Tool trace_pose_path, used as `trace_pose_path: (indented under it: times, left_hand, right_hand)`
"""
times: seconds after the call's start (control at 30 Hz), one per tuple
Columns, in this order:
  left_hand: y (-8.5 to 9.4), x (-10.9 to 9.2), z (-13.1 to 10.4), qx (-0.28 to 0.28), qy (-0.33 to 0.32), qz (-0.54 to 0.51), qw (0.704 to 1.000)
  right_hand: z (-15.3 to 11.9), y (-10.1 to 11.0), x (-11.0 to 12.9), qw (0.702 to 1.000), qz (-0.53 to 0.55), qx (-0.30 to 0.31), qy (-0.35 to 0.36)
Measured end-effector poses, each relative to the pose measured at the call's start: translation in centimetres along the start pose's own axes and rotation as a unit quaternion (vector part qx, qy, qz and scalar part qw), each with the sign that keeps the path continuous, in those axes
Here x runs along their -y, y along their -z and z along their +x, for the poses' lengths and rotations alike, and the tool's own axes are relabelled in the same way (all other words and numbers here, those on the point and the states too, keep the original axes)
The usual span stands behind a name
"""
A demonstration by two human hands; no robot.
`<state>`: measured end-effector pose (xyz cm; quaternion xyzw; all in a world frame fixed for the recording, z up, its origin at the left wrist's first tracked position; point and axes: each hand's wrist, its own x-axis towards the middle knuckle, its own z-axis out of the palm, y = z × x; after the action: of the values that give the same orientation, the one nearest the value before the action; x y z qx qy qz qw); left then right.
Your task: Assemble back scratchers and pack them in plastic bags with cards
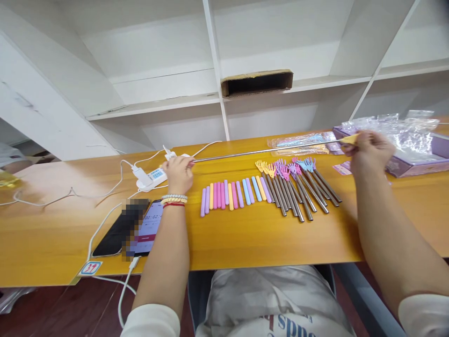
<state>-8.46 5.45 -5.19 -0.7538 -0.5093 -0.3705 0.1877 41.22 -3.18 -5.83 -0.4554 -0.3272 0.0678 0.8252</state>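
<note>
Stretched out above the table is a thin metal telescopic back scratcher (259, 151), nearly level. My left hand (178, 174) pinches its left tip, and my right hand (370, 149) is closed around the yellow plastic end at the right, partly hiding it. Below the rod lie several metal tubes with coloured claw heads (298, 187), fanned out with claws away from me. To their left, several loose plastic handles (224, 195) in purple, pink, yellow and blue form a row.
A purple box (414, 164) holding clear plastic bags stands at the right. Wrapped back scratchers (301, 142) lie toward the shelf. Two phones (121, 229), a power strip (154, 178) and white cables occupy the left side. White shelving (157, 105) rises behind, holding a cardboard box (257, 83).
</note>
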Motion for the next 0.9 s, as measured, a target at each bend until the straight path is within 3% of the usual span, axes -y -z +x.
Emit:
trace_pose_path:
  times: [0.03,0.13,0.23,0.37,0.6,0.77,0.9]
  left_hand:
    - [0.1,0.6,-0.1,-0.003,0.011,0.006,1.000]
    - [0.4,1.8,-0.4,-0.006,0.010,0.013,1.000]
    - [0.3,1.7,-0.5,-0.018,0.009,0.012,1.000]
    - [0.0,1.1,-0.4,0.020,-0.017,0.000,1.000]
    - [0.0,1.3,-0.3,0.028,-0.029,0.006,0.999]
    - [-0.3,0.9,0.0,0.022,-0.024,0.008,0.999]
    - [-0.2,0.9,0.0,0.025,-0.027,0.011,0.999]
  right_hand:
    - [0.4,0.6,-0.2,1.000,-0.001,-0.030,0.006]
    - [1.5,2.3,-0.8,0.999,-0.015,-0.045,0.022]
    - [2.0,2.8,-1.1,0.996,-0.027,-0.074,0.035]
    - [2.1,2.7,-1.0,0.993,-0.035,-0.114,0.009]
    - [2.7,4.0,-1.9,0.992,-0.065,-0.103,0.021]
    - [3.0,4.2,-2.2,0.982,-0.120,-0.132,0.056]
    - [2.8,3.5,-1.8,0.978,-0.158,-0.135,0.008]
